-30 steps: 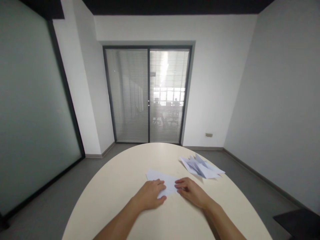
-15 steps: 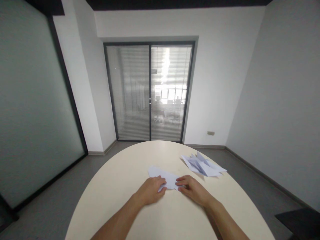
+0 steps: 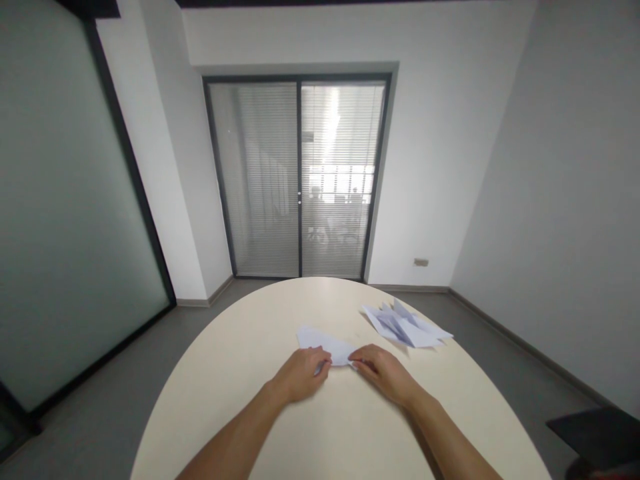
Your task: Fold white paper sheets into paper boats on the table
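A folded sheet of white paper [image 3: 330, 344] lies on the pale round table [image 3: 240, 373] in front of me. My left hand [image 3: 306, 370] is closed on its near left part, thumb and fingers pinching the near edge. At the near right corner my right hand [image 3: 379, 368] pinches the paper between thumb and fingertips. Both hands hide parts of the sheet's near side. Beyond my right hand rests a loose pile of folded white papers [image 3: 407, 327], some flaps standing up.
A glass door with blinds [image 3: 300, 180] stands past the table's far edge. A frosted glass panel [image 3: 65, 220] is on the left. At the lower right, a dark flat object [image 3: 597, 433] sits beside the table.
My fingers have closed from lying on the paper into pinches at its near edge. That edge now looks straighter and farther from me. The view has tilted slightly; the pile is unchanged.
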Demonstrator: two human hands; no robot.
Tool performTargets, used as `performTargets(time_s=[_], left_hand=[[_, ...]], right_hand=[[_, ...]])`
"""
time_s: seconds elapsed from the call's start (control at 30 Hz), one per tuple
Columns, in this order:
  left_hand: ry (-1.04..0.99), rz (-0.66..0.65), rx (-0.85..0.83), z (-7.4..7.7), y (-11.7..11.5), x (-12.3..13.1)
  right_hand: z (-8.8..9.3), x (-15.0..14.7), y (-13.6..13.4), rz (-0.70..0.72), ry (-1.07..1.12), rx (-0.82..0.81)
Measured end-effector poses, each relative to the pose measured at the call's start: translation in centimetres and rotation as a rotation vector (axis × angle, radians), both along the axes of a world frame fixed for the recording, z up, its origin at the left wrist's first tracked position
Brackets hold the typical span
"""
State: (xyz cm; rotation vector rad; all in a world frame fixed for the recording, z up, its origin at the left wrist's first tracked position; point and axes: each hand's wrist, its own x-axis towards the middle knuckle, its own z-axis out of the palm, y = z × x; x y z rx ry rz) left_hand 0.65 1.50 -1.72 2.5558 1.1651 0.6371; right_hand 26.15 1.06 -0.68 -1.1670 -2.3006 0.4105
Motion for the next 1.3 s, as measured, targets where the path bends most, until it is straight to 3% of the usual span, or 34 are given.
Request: performTargets(time_s=[0.23, 0.53, 0.83, 0.97, 1.13, 1.3], left_hand=[[0.011, 0.03, -0.04, 0.6, 0.2, 0.3], [-0.046, -0.014, -0.012, 0.2, 0.2, -0.1], [0.004, -0.122, 0.061, 0.1, -0.1, -0.4], [0.02, -0.14, 0.058, 0.3, -0.4, -0.4], [0.066, -0.169, 0.082, 0.7, -0.8, 0.1], [0.141, -0.099, 0.011, -0.4, -0.2, 0.4]], right_hand=[[0.5, -0.1, 0.1, 0.026, -0.036, 0.041], [0.8, -0.3, 0.4, -0.079, -0.046, 0.057], [-1.2, 0.7, 1.5, -0.015, -0.007, 0.102], [-1.0, 0.9, 1.3, -0.023, -0.026, 0.087], [-0.6, -0.5, 0.4, -0.031, -0.063, 0.033], [-2.1, -1.0, 0.2, -0.134, -0.223, -0.175]])
